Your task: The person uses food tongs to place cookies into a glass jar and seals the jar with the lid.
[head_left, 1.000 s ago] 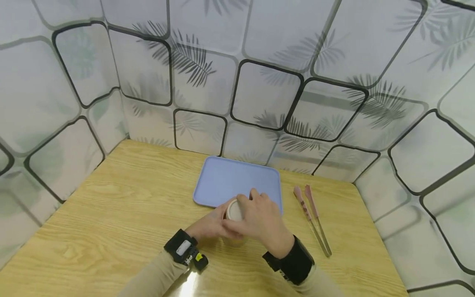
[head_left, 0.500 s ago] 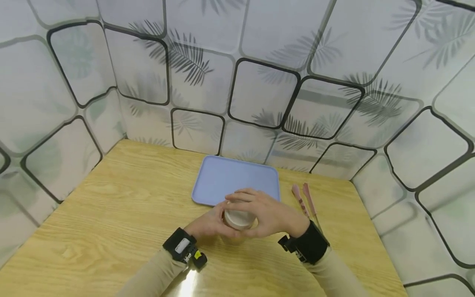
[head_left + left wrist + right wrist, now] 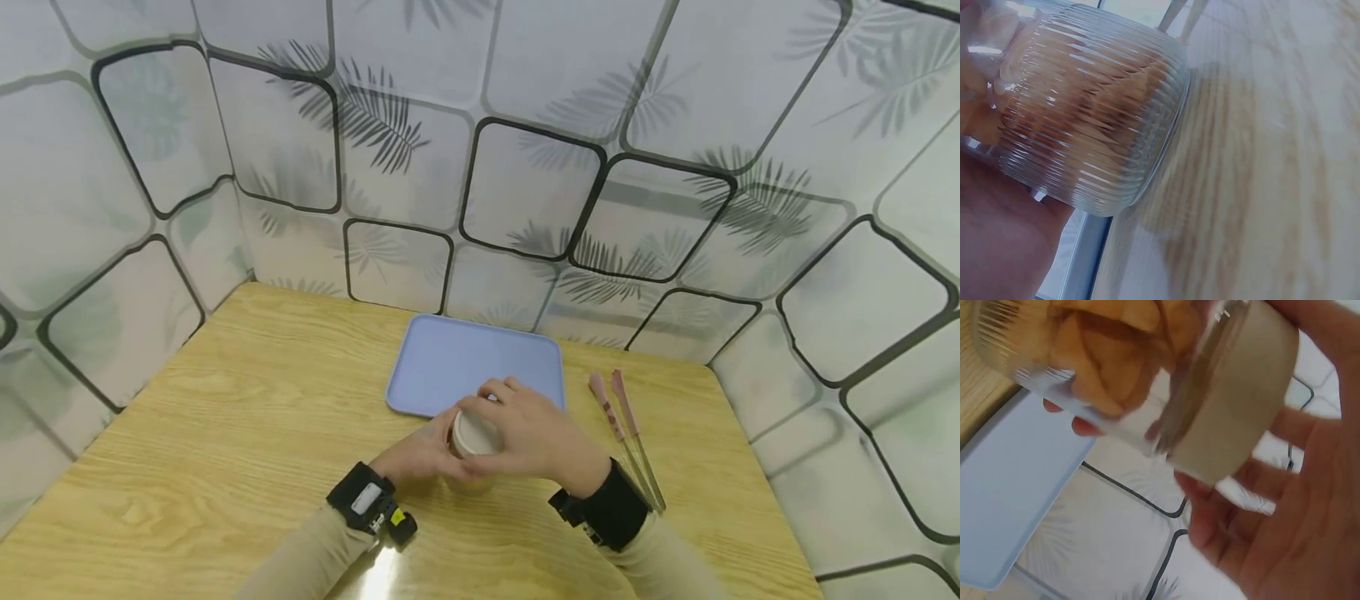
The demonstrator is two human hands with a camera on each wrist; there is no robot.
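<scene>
A clear ribbed jar (image 3: 1097,112) holds orange-brown pieces, perhaps chips or dried slices. My left hand (image 3: 420,454) grips its body just above the tabletop, the palm showing at the lower left of the left wrist view. On the jar's mouth sits a cream lid (image 3: 1235,400), which my right hand (image 3: 536,437) holds from the side with thumb and fingers around its rim. The jar is tilted in both wrist views. In the head view the hands cover most of the jar, leaving mainly the lid's top visible.
Behind the hands lies a blue rectangular tray (image 3: 465,358) against the patterned wall covering. To the right, what looks like a pair of tongs (image 3: 633,442) with pink ends lies on the wooden table (image 3: 225,433).
My right hand spread and swung round the lid to the right half a second ago, then turned partway back with its fingers bent. My left hand keeps its grip on the jar.
</scene>
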